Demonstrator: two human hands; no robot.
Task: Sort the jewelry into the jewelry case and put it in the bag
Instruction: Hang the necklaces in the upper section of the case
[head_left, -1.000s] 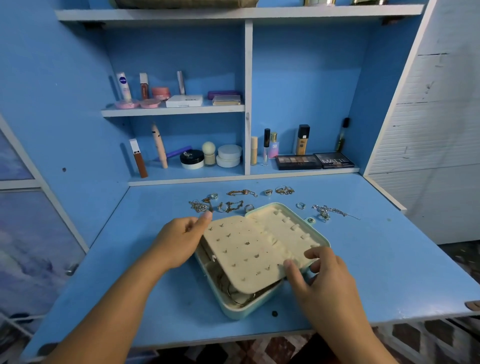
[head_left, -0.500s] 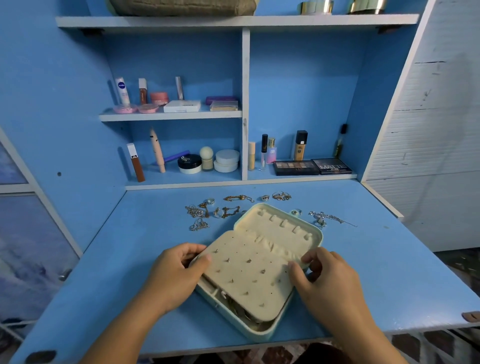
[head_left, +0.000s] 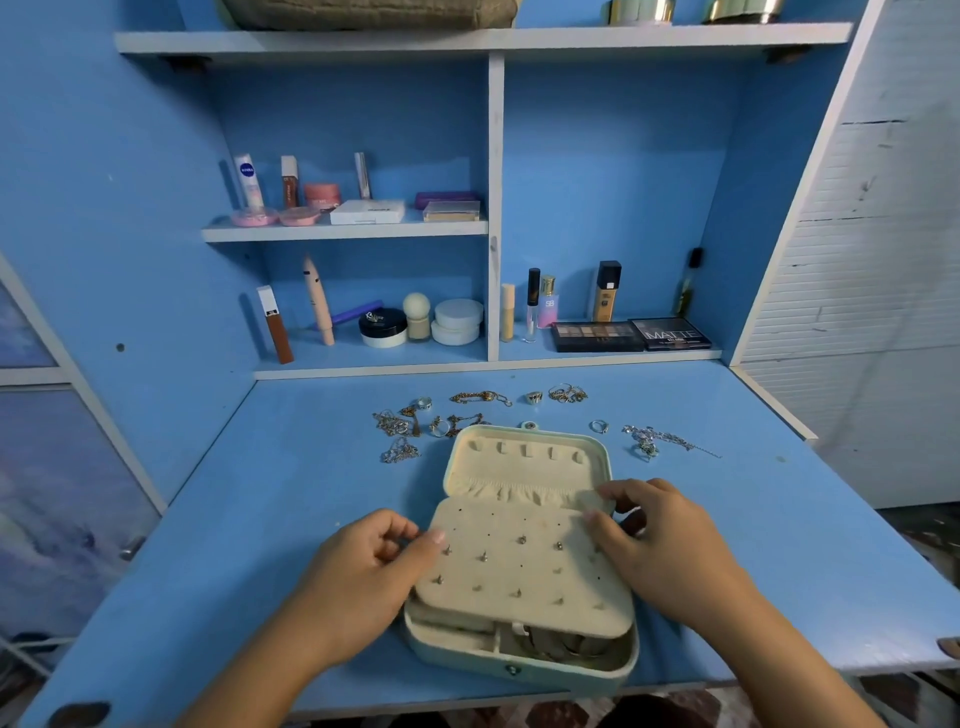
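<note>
Jewelry case (head_left: 519, 660), pale mint outside and cream inside, lies open near the front edge of the blue desk (head_left: 208, 519), its lid (head_left: 524, 462) flat on the far side with a row of small hooks and a gathered pocket. A cream earring panel (head_left: 524, 566) dotted with small studs covers most of the base and leaves the near compartments showing, where some metal pieces lie, too dim to name.

Left hand (head_left: 363, 577) rests at the left edge of the panel, fingers curled and thumb tip pressed on the panel's corner; whether it pinches the panel I cannot tell. Right hand (head_left: 660, 551) sits at the panel's far right corner, thumb and fingers bent loosely over the pocket's edge, with nothing visibly pinched between them.

Loose jewelry lies on the desk beyond the lid: a cluster of silver chains (head_left: 395, 434) to the far left, a gold bracelet (head_left: 480, 398), a few rings (head_left: 569, 394) and a silver chain (head_left: 660, 441) to the right, well apart from the case.

Cosmetics stand on the shelves behind, among them two eyeshadow palettes (head_left: 631, 335) and a foundation bottle (head_left: 605, 291). A quilted bag (head_left: 369, 13) rests on the top shelf.
</note>
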